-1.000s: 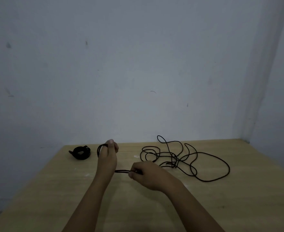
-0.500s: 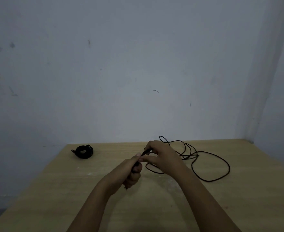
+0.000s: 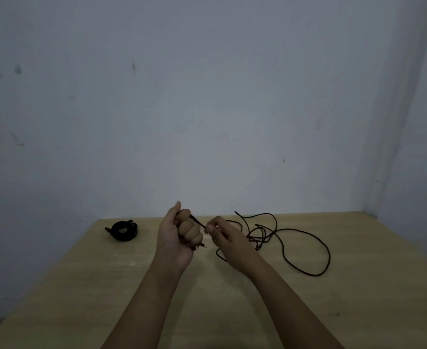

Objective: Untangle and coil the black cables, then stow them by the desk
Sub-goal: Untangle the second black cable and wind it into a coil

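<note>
While your left hand [image 3: 179,233] squeezes the coil and your right hand [image 3: 228,235] pinches the cable [image 3: 305,248], it's floppy; hold near loops.

- Your left hand [image 3: 179,235] and right hand [image 3: 228,239], both above the desk [image 3: 358,311], are bare, with no gloves.
- Your forearms carry no sleeves up to the frame's lower edge.
</note>
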